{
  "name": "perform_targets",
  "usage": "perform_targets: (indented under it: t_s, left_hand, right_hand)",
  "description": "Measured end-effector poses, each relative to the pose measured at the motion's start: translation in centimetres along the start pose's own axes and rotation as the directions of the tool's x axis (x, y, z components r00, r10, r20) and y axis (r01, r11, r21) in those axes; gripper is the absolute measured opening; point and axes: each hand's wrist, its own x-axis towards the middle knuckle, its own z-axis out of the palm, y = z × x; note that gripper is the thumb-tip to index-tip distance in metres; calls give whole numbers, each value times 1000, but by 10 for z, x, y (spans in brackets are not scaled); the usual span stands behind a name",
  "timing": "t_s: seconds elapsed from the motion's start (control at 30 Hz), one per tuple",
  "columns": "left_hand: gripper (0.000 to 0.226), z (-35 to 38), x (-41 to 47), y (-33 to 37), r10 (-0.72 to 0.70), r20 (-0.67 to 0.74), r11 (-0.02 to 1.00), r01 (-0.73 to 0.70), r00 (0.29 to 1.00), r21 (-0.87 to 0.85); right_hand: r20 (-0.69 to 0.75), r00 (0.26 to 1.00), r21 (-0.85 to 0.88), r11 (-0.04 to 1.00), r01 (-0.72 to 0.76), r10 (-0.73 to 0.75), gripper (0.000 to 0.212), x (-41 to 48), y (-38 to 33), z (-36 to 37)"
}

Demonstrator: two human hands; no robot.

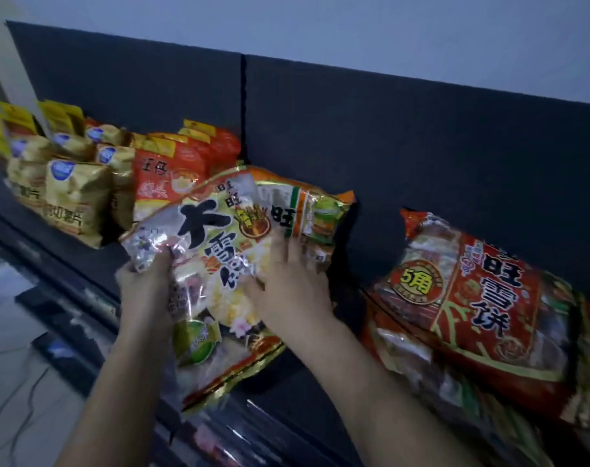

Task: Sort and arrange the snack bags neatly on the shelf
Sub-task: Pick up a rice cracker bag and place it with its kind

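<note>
Over the dark shelf [288,374] our left hand [144,284] clamps the white snack bag [216,230] by its left edge; our right hand [288,286] lies on its middle, and we cannot tell whether it grips.

Left grip [144,281], right grip [288,281] raised, fingers clenched.

Pale wall [388,28]; cable [31,387] on floor [10,318]
</note>
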Motion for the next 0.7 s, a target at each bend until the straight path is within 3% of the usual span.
perform_targets:
  t_s: [0.07, 0.17, 0.3, 0.43, 0.57, 0.63, 0.7]
  left_hand:
    - [62, -7, 15, -25, -91, -50, 994, 94, 995, 54]
    - [71, -11, 19, -54, -127, -18, 979, 128, 992, 157]
    - [76, -3, -3, -80, 62, 157, 879, -128, 986, 459]
    - [79, 2, -15, -97, 283, 271, 592, -390, 920, 705]
    - [75, 7, -34, -115, 357, 443, 367, -560, 822, 743]
    - [77, 12, -46, -124, 356, 501, 326, -607, 789, 725]
    - [80, 15, -54, -128, 341, 504, 346, -605, 793, 717]
  right_hand:
    - [97, 989, -49, 993, -105, 109, 83, 15, -2, 29]
    - [104, 972, -112, 973, -200, 211, 77, 33, 10, 64]
    - [139, 941, -70, 951, -303, 310, 68, 50, 33, 96]
    - [123, 951, -29, 959, -282, 283, 66, 58, 43, 110]
    - [161, 939, -56, 953, -299, 304, 60, 68, 46, 106]
    - [150, 937, -46, 949, -312, 315, 56, 70, 43, 104]
    - [122, 950, 5, 957, -290, 288, 54, 65, 40, 100]
